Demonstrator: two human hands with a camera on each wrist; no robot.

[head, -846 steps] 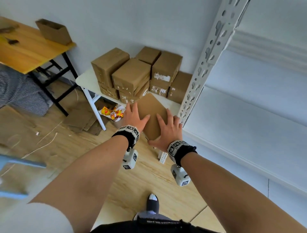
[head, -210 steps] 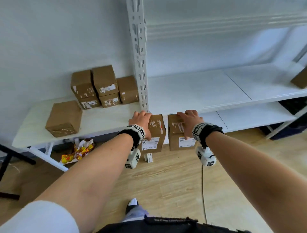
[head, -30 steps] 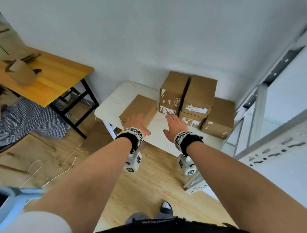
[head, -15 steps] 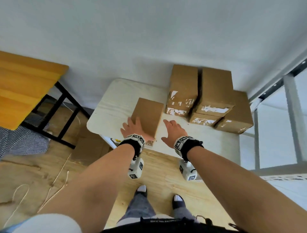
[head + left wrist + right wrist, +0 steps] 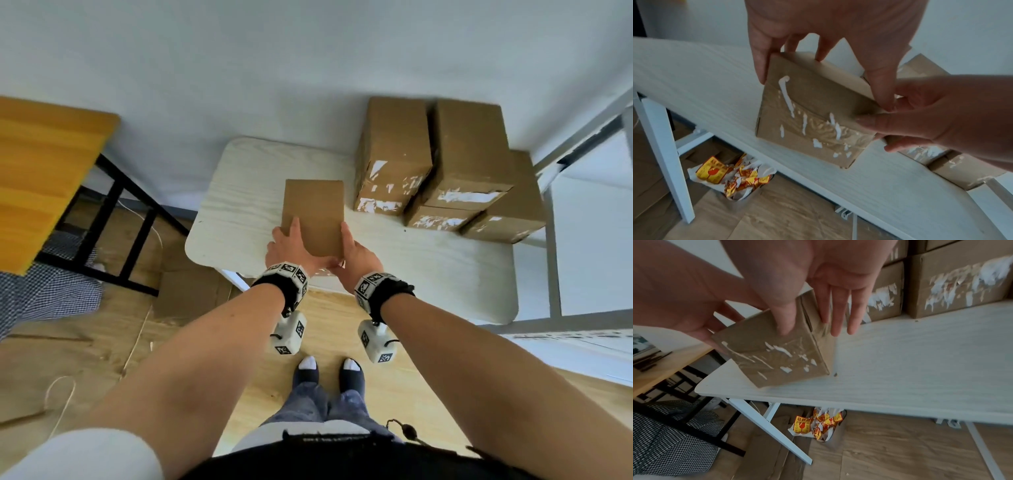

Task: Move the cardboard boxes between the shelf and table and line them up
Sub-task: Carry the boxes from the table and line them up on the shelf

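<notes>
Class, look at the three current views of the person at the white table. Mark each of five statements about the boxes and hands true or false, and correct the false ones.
1. Both hands hold one cardboard box. True: the left hand and right hand are on its two sides.
2. The held box carries a complete white shipping label. False: only torn white scraps and tape show on its near face.
3. The other boxes are grouped at the table's right rear, against the wall. True.
4. The floor under the white table is bare. False: yellow and red wrappers lie there.
5. The held box touches the grouped boxes. False: a gap of tabletop separates them.
</notes>
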